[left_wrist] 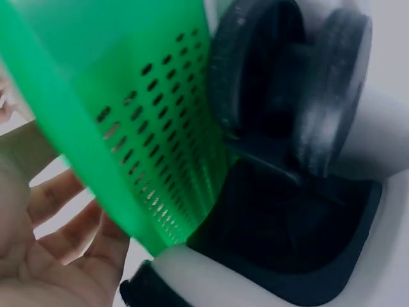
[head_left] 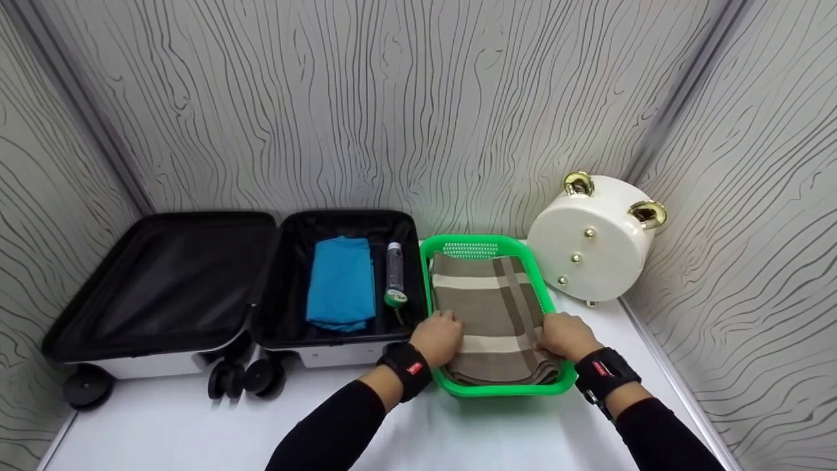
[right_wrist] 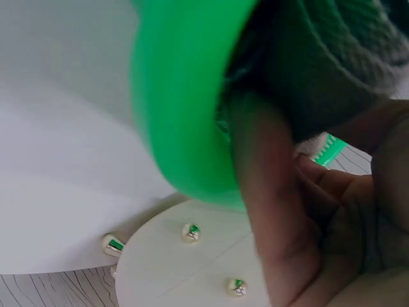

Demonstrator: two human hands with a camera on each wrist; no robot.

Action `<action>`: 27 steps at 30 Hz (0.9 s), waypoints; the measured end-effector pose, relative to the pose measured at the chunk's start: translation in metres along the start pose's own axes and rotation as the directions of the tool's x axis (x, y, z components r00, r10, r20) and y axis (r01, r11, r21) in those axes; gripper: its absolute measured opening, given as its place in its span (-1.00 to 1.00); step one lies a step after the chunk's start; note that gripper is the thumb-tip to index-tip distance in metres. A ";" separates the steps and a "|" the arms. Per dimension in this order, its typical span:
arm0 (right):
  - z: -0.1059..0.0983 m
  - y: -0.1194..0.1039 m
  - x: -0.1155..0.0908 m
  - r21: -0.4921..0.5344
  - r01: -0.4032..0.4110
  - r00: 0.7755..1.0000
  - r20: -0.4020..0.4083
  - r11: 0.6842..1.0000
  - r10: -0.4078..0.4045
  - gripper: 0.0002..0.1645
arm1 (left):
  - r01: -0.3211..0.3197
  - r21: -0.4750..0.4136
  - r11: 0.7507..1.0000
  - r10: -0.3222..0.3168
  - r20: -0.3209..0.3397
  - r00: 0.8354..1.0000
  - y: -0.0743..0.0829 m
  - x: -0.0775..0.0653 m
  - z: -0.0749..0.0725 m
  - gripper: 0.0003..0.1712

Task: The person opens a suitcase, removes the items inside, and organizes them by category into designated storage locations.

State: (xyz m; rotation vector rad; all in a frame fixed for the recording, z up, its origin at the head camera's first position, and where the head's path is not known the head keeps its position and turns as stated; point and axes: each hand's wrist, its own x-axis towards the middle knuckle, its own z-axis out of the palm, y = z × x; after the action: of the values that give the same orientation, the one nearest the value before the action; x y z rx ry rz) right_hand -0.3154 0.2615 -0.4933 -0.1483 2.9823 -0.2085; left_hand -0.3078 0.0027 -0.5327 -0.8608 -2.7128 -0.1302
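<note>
Both arms reach forward from the lower edge of the head view, black-sleeved, a dark band on each wrist; forearms angle inward at the near end of a green basket (head_left: 503, 390). Basket stands on the white surface (head_left: 196, 438); in it lies a folded brown cloth (head_left: 477, 307) with pale stripes, filling most of the inside.

Left hand (head_left: 438, 337): back up, knuckles bent, over the left rim at the cloth's edge. Left wrist view: palm and finger bases show, tips lost behind the green wall; cannot tell whether these fingers grasp cloth, rim or neither. Right hand (head_left: 567, 335): over the right rim, fingers pinching the cloth's edge, one digit slid down between rim and fabric. Its tip is hidden; the gap there is dark and the near rim blurred.

Left of basket: open black-lined suitcase (head_left: 189, 275), blue cloth (head_left: 340, 281) and bottle (head_left: 395, 268) in its right half. Bottle's lower end hard to make out against the lining. Behind right: round white case (head_left: 582, 255) with gold fittings, cut off in the right wrist view.
</note>
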 end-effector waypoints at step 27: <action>-0.041 -0.098 0.031 0.183 0.176 0.979 -0.137 0.967 -0.152 -0.62 | 0.348 -0.462 0.816 -0.318 0.143 0.937 -0.127 -0.040 -0.066 -0.61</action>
State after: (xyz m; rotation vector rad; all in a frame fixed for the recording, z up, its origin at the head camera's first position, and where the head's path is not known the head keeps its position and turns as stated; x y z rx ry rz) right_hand -0.3434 0.1666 -0.4431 -0.3733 3.0469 -0.5456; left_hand -0.3332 -0.1344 -0.4819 -0.4858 -2.9081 -0.9048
